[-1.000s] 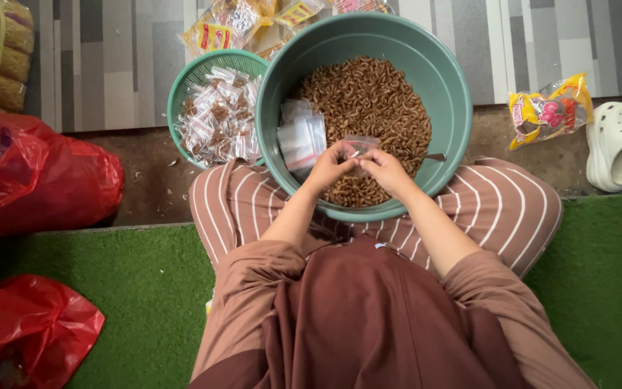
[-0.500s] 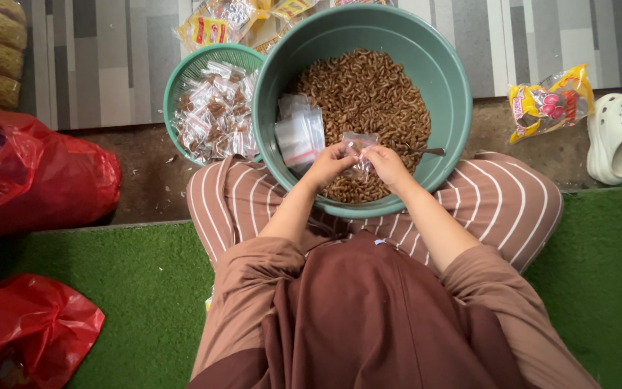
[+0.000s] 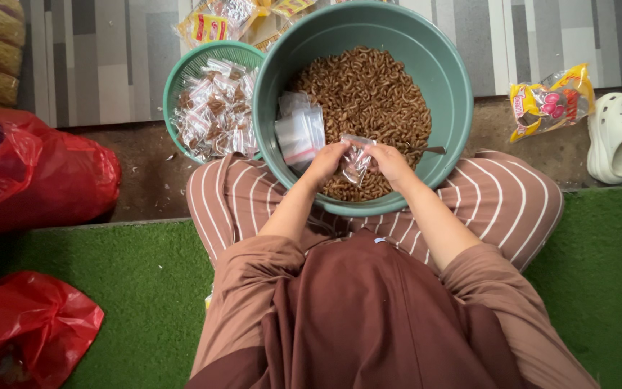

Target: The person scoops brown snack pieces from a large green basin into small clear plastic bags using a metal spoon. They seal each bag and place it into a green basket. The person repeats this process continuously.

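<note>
A large green basin (image 3: pixel 449 86) rests on my lap, filled with small brown curled snacks (image 3: pixel 368 94). Over its near side, my left hand (image 3: pixel 325 163) and my right hand (image 3: pixel 391 163) both pinch one small clear plastic bag (image 3: pixel 356 160) between them. A stack of empty clear bags (image 3: pixel 299 133) lies on the snacks at the basin's left. The handle of a metal spoon (image 3: pixel 432 150) sticks out of the snacks just right of my right hand.
A smaller green basket (image 3: pixel 181 79) of filled little bags sits at the left of the basin. Red plastic bags (image 3: pixel 30 173) lie at left, another red bag (image 3: pixel 26 328) at lower left. Yellow snack packet (image 3: pixel 548 101) and white clog (image 3: pixel 613 137) at right. Green turf mat (image 3: pixel 131 288).
Both hands have stayed over the basin's near side, working the small clear bag; the view has shifted slightly.
</note>
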